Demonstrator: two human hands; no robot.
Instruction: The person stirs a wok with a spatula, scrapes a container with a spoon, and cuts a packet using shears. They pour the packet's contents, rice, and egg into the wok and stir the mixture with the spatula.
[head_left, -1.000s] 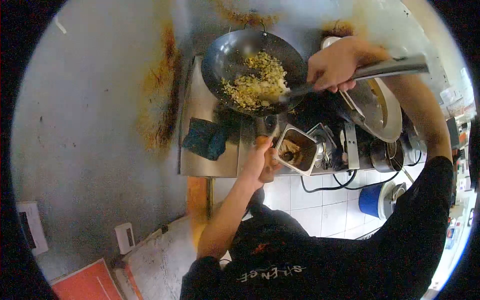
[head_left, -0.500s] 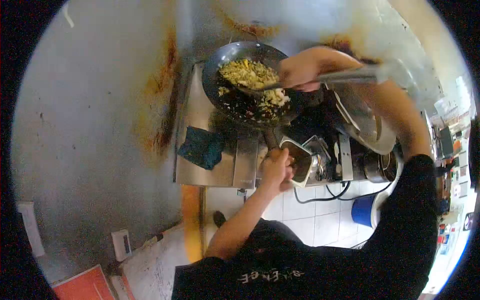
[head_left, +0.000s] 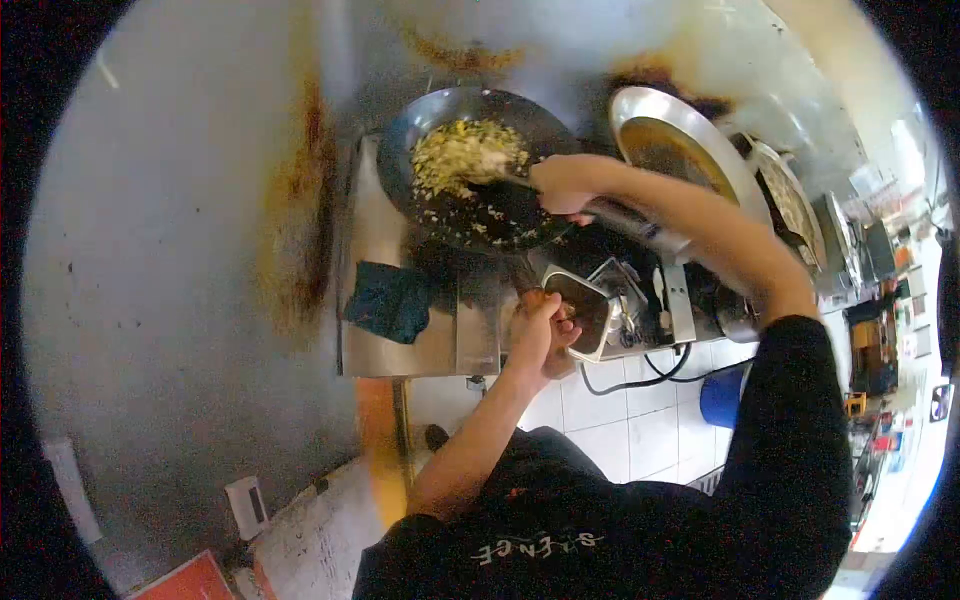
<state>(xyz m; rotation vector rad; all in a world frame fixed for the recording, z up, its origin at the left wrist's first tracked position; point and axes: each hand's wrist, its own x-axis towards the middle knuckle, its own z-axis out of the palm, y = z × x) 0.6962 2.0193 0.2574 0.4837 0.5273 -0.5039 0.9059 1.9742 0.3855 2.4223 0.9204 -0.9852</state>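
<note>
A dark wok (head_left: 398, 165) sits on the stove, with fried rice (head_left: 465, 155), yellow and white bits in it, heaped at its far left. My left hand (head_left: 542, 335) is closed around the wok's brown handle (head_left: 522, 278) on the near side. At the wok's right rim, my right hand (head_left: 568, 185) grips a long-handled spatula (head_left: 512, 180). The spatula's head reaches into the rice and is blurred, so its shape is hard to make out.
A dark green cloth (head_left: 388, 302) lies on the steel counter left of my left hand. Just right of that hand stands a rectangular metal container (head_left: 580, 310). A large pale pan (head_left: 640, 105) leans behind my right arm. A blue bucket (head_left: 722, 398) is on the tiled floor.
My right hand has moved left and slightly down with the spatula, whose handle end swung downward. The rice now sits more to the wok's far left. My left hand stays on the handle.
</note>
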